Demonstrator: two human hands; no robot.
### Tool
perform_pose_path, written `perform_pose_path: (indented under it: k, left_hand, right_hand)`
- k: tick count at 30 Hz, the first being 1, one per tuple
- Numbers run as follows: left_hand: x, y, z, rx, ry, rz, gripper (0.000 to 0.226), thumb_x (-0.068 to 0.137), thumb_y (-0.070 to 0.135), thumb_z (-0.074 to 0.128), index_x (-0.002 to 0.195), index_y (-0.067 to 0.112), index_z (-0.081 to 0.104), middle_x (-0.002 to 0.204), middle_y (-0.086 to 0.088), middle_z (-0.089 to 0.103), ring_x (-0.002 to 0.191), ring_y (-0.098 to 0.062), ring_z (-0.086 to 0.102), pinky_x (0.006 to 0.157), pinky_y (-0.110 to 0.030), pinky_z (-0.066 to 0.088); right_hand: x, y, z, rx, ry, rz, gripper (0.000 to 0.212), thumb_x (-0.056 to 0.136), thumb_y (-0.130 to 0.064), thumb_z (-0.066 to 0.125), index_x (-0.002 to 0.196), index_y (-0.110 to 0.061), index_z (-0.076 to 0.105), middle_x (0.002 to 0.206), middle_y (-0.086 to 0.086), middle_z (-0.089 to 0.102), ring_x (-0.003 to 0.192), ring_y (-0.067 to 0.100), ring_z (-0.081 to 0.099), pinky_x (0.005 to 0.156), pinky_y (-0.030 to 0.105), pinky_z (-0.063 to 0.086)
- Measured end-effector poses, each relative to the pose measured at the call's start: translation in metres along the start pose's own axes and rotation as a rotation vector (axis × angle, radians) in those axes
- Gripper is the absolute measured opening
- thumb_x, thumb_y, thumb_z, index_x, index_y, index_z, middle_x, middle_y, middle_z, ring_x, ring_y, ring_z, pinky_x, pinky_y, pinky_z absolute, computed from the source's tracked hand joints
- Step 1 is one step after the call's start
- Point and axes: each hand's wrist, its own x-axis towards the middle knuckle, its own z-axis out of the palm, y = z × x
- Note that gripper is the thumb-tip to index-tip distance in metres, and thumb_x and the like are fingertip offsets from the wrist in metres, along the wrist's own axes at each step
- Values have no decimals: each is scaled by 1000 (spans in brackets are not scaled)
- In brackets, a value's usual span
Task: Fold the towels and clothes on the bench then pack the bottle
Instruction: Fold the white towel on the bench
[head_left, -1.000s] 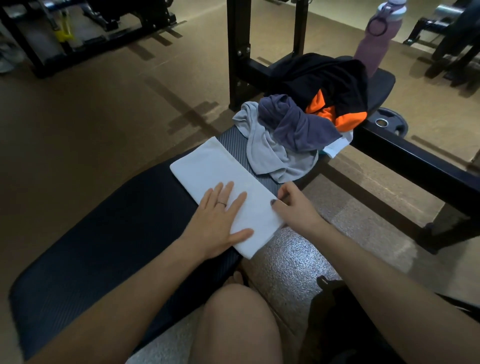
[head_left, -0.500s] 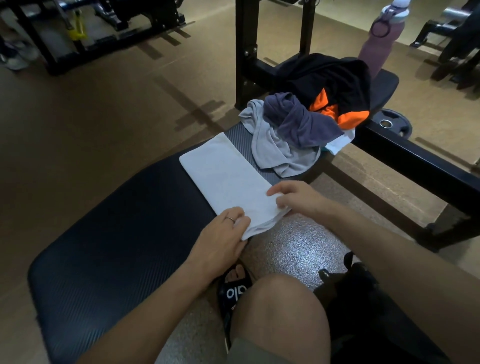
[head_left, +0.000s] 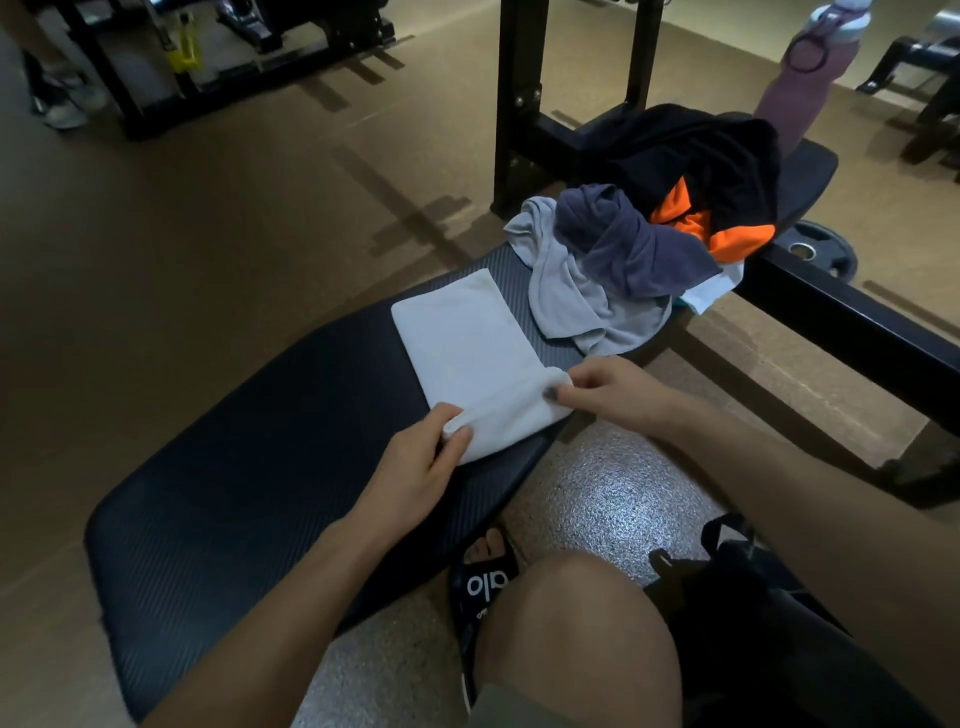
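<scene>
Mid-frame on the dark padded table (head_left: 249, 519): a white towel (head_left: 467, 348), folded into a long strip running from upper left toward lower right. Near end lifted and curled over, pinched at both corners. Left hand (head_left: 415, 467) gripping the lower-left corner between thumb and fingers; right hand (head_left: 618, 389) pinching the right corner, dark-polished thumbnail pressed on the cloth. Far end of the towel lying flat on the padding.

Just beyond the towel, toward the upper right: an unfolded heap of clothes — a light grey garment (head_left: 571, 296) at the bottom, touching or nearly touching the towel's far edge, a dark purple-grey piece (head_left: 623, 244) bunched on top, then a black and orange garment (head_left: 706, 176) farther back. A white edge of cloth (head_left: 711, 291) peeking out at the right of the heap.

Top right corner: a mauve bottle (head_left: 800, 88) with a pale lid and loop, standing upright behind the clothes.

Bottom of frame: a bare knee (head_left: 571, 634), a black slide sandal (head_left: 483, 587) with white lettering, and a black bag (head_left: 753, 623) on the speckled floor (head_left: 613, 499).
</scene>
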Motion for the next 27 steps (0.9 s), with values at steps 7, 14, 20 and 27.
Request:
perform_pose_path:
  k: [7, 14, 20, 27]
  left_hand:
    - [4, 7, 13, 21, 242, -96, 13, 107, 32, 41, 98, 23, 45, 63, 5, 44, 52, -7, 41, 50, -28, 29]
    - [15, 3, 13, 81, 301, -166, 19, 105, 33, 41, 90, 24, 47, 62, 5, 46, 53, -10, 39, 51, -34, 32]
    - [21, 1, 6, 480, 232, -193, 19, 106, 39, 36, 101, 23, 45, 72, 3, 56, 62, -19, 56, 59, -40, 50]
    - [35, -8, 8, 838, 274, 98, 19, 82, 11, 69, 93, 13, 54, 88, -7, 51, 71, -26, 46, 58, -34, 31]
  right_hand:
    - [12, -2, 20, -91, 182, -12, 52, 97, -43, 60, 68, -2, 46, 61, 3, 41, 54, 10, 35, 54, 33, 25]
    - [15, -5, 31, -282, 241, 55, 52, 97, -49, 52, 64, -10, 47, 62, 6, 54, 60, 23, 51, 58, 38, 39]
    - [14, -8, 38, -400, 284, 124, 48, 99, -52, 47, 65, -18, 41, 74, 5, 57, 77, 31, 58, 64, 38, 41]
    - [19, -23, 48, -912, 493, -448, 30, 72, -9, 72, 93, -14, 51, 89, 9, 51, 81, 31, 52, 66, 38, 38]
